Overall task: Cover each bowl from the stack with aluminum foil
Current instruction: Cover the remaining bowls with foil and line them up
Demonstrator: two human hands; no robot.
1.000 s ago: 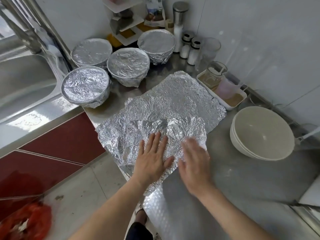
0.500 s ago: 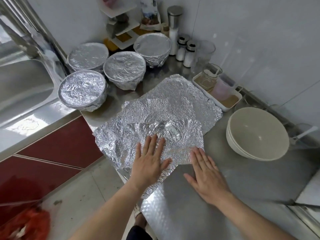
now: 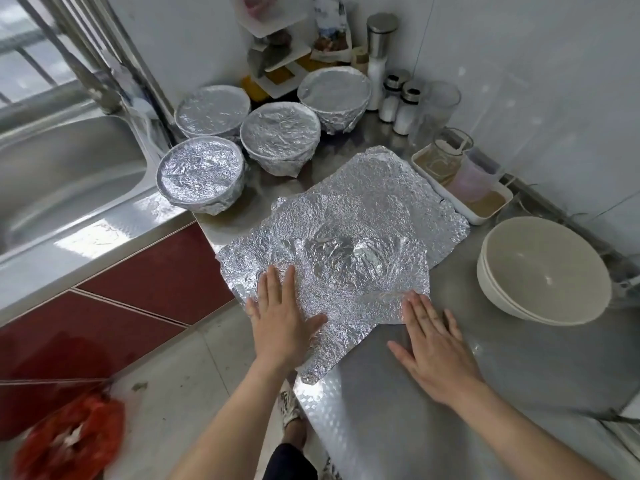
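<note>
Crinkled sheets of aluminum foil point(image 3: 360, 237) lie spread on the steel counter point(image 3: 398, 403), the near corner hanging over the counter's edge. My left hand point(image 3: 282, 317) presses flat on the foil's near left part, fingers straight. My right hand point(image 3: 433, 344) lies flat on the counter with its fingertips on the foil's near right edge. A stack of bare cream bowls point(image 3: 543, 271) stands to the right. Several foil-covered bowls point(image 3: 280, 140) stand at the back left.
A steel sink point(image 3: 59, 188) lies at the left. A white tray point(image 3: 460, 202) with cups and jars stands by the wall; salt shakers point(image 3: 398, 102) and a small shelf rack point(image 3: 277, 50) fill the corner. A red bag point(image 3: 69, 441) sits on the floor.
My right hand slid from the foil's middle to its near right edge, smoothing it. My left hand shifted left on the foil. The foil lies flatter.
</note>
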